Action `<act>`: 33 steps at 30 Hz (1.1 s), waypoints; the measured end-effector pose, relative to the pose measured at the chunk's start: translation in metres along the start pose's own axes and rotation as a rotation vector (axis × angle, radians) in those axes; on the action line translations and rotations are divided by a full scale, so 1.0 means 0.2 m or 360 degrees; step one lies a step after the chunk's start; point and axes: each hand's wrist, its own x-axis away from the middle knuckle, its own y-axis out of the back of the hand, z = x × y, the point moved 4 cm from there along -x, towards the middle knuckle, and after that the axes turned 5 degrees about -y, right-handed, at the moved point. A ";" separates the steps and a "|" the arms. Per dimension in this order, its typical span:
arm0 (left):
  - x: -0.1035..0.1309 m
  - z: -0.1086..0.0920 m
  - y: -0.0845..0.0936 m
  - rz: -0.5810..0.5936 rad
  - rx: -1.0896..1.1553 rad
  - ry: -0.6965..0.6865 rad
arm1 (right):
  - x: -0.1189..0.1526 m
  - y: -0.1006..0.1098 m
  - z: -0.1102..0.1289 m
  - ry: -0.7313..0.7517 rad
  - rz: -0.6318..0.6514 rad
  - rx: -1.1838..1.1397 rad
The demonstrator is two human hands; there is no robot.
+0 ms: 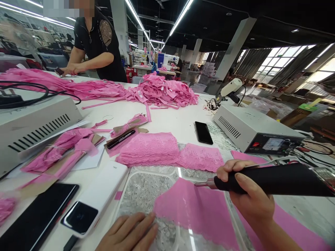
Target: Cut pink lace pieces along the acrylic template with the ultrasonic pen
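Note:
My right hand (251,195) is wrapped round a black handheld tool (274,179) with a metal tip. The tip touches or hovers just over the upper edge of a flat pink fabric piece (199,209). My left hand (131,232) lies with fingers stretched out on a grey, clear-framed template (146,188), its fingertips beside the fabric's left edge. Behind the template sit a stack of pink lace pieces (150,148) and a smaller lace piece (201,157). More pink fabric (290,223) lies under and beyond my right forearm.
Grey boxes stand at left (39,122) and right (251,125). A phone (203,132), marker (120,138), white device (99,195) and dark tablet or phone (39,216) lie about. Behind is a pink heap (164,90); a person in black (96,45) works at back left.

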 end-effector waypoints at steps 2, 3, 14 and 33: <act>-0.01 -0.01 0.01 -0.0031 0.0017 0.0039 | 0.00 0.00 0.00 -0.0042 -0.0014 -0.0023; -0.02 -0.01 0.02 -0.0044 0.0022 0.0060 | 0.00 -0.01 0.00 -0.0062 -0.0019 -0.0044; -0.09 -0.01 0.08 0.0085 0.0100 0.0154 | 0.00 -0.23 -0.04 -0.0099 0.0172 -0.0163; -0.09 -0.02 0.07 -0.0056 0.0144 0.0232 | 0.01 -0.28 -0.07 -0.0116 0.0245 -0.0117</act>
